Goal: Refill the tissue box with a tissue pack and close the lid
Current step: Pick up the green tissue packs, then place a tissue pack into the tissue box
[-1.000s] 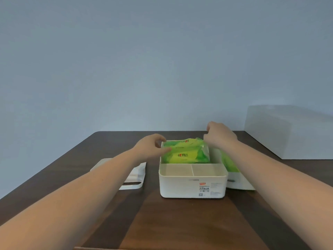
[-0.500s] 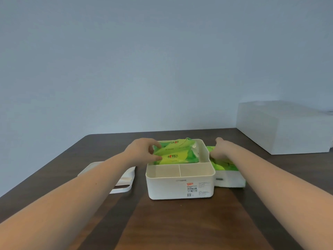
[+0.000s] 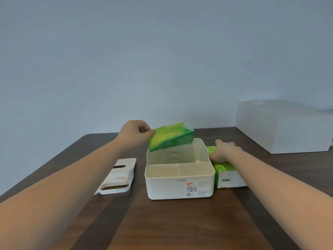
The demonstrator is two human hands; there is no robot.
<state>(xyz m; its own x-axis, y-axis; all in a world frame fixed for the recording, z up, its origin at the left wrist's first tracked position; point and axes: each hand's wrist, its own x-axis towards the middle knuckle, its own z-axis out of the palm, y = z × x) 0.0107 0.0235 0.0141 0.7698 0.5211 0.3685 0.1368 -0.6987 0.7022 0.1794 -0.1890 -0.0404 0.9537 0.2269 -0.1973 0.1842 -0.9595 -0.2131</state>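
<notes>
- The left hand [image 3: 134,132] pinches the left end of a green tissue pack [image 3: 171,136], holding it tilted above the back compartment of the box [image 3: 180,184].
- The right hand [image 3: 222,150] lies palm-down, fingers curled over a second pack [image 3: 225,167] just right of the box.
- The box stands open on the tabletop [image 3: 162,222]; a wire spring [image 3: 174,156] shows in its back compartment, and the two front ones hold nothing.
- The lid [image 3: 118,176] lies flat to the left, apart from the box.
</notes>
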